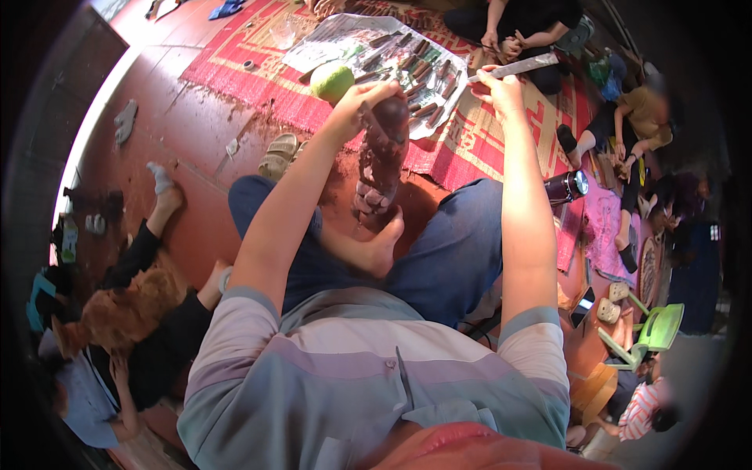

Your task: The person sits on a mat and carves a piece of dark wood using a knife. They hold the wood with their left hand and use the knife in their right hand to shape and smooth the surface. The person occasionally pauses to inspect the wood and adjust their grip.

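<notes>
Striped shirt [376,345] nearest. Left hand [362,108] wrapped round top of dark carving [382,160], roughly upright between the legs [462,235]. Right hand [501,90] pinching flat grey bar [523,66]. Sheet [333,41] on red mat [235,66] ahead; print too small to read.

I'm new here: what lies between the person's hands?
Past the dark piece at the left hand, the head view shows tools on a whitish sheet, then red mat before the right hand.
</notes>
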Motion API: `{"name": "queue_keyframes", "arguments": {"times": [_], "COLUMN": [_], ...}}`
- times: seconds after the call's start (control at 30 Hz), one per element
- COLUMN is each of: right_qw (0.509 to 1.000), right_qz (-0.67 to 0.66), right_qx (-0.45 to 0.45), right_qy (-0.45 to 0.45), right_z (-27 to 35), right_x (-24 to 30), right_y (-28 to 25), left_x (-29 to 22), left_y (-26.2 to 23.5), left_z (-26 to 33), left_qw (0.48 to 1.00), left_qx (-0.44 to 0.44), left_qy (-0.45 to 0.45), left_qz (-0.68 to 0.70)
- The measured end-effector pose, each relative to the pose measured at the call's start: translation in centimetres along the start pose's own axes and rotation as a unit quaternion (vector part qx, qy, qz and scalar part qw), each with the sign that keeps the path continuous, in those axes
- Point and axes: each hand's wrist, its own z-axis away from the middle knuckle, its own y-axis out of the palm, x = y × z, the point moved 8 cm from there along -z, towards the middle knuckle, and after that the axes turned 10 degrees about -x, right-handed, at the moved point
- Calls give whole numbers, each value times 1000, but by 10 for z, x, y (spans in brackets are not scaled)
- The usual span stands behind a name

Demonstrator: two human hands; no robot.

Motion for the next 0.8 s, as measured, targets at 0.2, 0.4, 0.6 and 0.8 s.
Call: {"name": "queue_keyframes", "arguments": {"times": [0.2,0.4,0.6,0.8], "right_qw": [999,999,986,981], "right_qz": [-8,3,45,86], "right_qx": [-33,-33,-134,-156], "right_qy": [0,-42,-92,-76], "right_z": [-1,14,29,34], "right_x": [3,21,30,27], "right_y": [-16,-7,-28,-55], "left_x": [41,237,206,173], "left_y": [-86,-55,-52,-47], "left_z": [35,177,198,222], "left_qw": [819,510,500,512], "left_qx": [-261,166,163,97], "left_qy": [72,-151,-100,-32], "left_qz": [-505,-830,-845,-853]}}
